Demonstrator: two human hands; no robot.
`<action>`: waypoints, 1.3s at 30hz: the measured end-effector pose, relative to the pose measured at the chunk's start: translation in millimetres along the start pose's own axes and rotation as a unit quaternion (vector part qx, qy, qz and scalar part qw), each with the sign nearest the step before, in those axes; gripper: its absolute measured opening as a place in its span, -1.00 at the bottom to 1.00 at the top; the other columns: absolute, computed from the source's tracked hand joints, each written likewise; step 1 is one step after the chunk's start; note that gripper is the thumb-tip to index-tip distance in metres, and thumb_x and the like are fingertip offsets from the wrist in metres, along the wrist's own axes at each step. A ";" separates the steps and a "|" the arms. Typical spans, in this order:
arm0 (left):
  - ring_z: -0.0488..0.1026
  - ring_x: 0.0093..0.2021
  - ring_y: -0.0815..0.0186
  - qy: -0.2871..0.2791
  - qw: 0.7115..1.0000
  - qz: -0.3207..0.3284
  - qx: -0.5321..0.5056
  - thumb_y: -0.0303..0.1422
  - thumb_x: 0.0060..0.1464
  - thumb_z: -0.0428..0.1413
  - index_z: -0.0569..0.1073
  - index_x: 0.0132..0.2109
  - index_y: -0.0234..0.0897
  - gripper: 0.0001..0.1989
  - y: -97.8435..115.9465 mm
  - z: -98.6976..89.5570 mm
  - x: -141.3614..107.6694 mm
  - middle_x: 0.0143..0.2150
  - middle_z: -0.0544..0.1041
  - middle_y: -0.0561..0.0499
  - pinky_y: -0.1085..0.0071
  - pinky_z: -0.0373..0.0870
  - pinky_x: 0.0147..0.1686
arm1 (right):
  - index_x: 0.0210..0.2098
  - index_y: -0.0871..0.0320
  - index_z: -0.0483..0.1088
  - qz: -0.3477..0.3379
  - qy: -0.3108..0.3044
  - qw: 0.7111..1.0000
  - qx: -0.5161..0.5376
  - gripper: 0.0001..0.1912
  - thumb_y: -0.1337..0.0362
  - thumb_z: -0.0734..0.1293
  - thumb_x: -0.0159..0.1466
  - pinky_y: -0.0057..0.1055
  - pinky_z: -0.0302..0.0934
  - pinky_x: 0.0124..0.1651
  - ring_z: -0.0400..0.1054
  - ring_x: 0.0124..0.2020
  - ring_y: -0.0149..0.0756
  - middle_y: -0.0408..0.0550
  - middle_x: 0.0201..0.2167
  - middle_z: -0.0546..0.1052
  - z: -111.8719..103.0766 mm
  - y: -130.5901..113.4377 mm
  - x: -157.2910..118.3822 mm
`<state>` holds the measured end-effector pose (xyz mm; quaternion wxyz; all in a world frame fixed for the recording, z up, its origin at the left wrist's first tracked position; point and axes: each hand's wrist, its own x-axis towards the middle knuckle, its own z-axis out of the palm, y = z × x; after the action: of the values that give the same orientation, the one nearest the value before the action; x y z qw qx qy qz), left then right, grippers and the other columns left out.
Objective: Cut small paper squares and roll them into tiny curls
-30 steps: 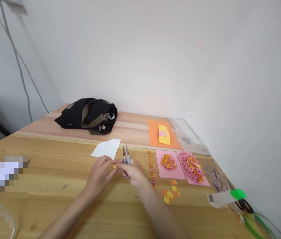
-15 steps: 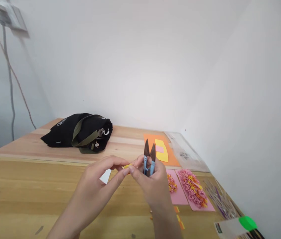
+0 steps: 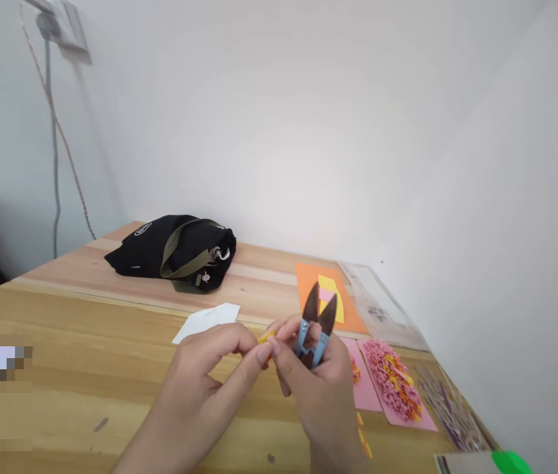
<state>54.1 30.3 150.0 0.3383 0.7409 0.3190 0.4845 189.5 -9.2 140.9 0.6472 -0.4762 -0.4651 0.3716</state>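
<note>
Small yellow piece (image 3: 265, 338) sits between the fingers of both hands, above the tabletop (image 3: 81, 355). Left hand (image 3: 204, 375): thumb and forefinger pinched narrow on it. Right hand (image 3: 318, 388): fingers meet the piece's other side while gripping blue-handled snips (image 3: 322, 345), blades up and parted. I see a white sheet (image 3: 204, 321) just beyond the left fingers, a black bag (image 3: 155, 253) farther off; rightward of the right fingers, small curled pieces (image 3: 393, 380) heaped on a pink sheet (image 3: 416, 424).
</note>
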 end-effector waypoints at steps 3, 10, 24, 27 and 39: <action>0.38 -0.57 0.31 -0.020 1.000 -0.020 -0.013 -0.15 0.09 0.07 0.40 -0.60 -0.19 -0.64 -6.8 -0.5 3.0 -0.64 0.43 0.07 0.42 0.34 -0.53 | -0.45 0.12 0.37 0.043 0.004 0.999 -0.017 -0.83 0.18 0.41 0.10 -0.52 -0.10 -0.69 0.03 -0.74 -0.53 -0.24 -0.69 0.30 0.0 7.6 1.8; 0.37 -0.53 0.34 -0.046 0.975 -0.180 -0.120 -0.09 -0.05 0.12 0.41 -0.54 -0.27 -0.67 -97.2 41.5 0.6 -0.58 0.43 0.04 0.43 0.30 -0.48 | -0.45 0.16 0.33 0.097 0.128 0.987 0.004 -0.72 0.17 0.43 -0.08 -0.51 -0.04 -0.66 0.07 -0.70 -0.54 -0.22 -0.59 0.37 0.1 89.4 22.9; 0.43 -0.37 0.22 0.158 0.955 -0.232 -0.099 0.01 -0.14 0.12 0.46 -0.43 -0.26 -0.62 -199.4 82.3 -9.3 -0.45 0.53 -0.03 0.33 0.35 -0.28 | -0.29 0.12 0.38 0.140 0.118 0.979 -0.095 -0.55 -0.14 0.18 0.25 -0.46 0.04 -0.51 0.13 -0.58 -0.37 -0.19 -0.57 0.31 -16.9 180.8 5.5; 0.46 -0.40 0.22 0.161 0.950 -0.247 -0.104 -0.02 -0.17 0.17 0.50 -0.42 -0.27 -0.63 -204.9 82.4 -10.5 -0.47 0.55 -0.03 0.32 0.39 -0.30 | -0.32 0.10 0.42 0.109 0.087 0.980 -0.139 -0.58 -0.12 0.19 0.25 -0.41 0.12 -0.40 0.23 -0.49 -0.27 -0.15 -0.58 0.32 -16.6 182.0 4.2; 0.54 -0.33 0.20 0.168 0.932 -0.269 -0.173 -0.09 -0.20 0.24 0.52 -0.32 -0.31 -0.62 -203.1 85.8 -12.1 -0.36 0.63 -0.10 0.28 0.47 -0.22 | -0.42 0.08 0.42 0.095 0.061 0.972 -0.208 -0.58 -0.08 0.16 0.28 -0.37 0.16 -0.33 0.27 -0.44 -0.21 -0.10 -0.57 0.37 -18.5 193.2 -1.0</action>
<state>100.9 119.4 -46.5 0.5206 0.4651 0.4698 0.5404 199.5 37.0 -47.3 0.5226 -0.6642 -0.4448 0.2965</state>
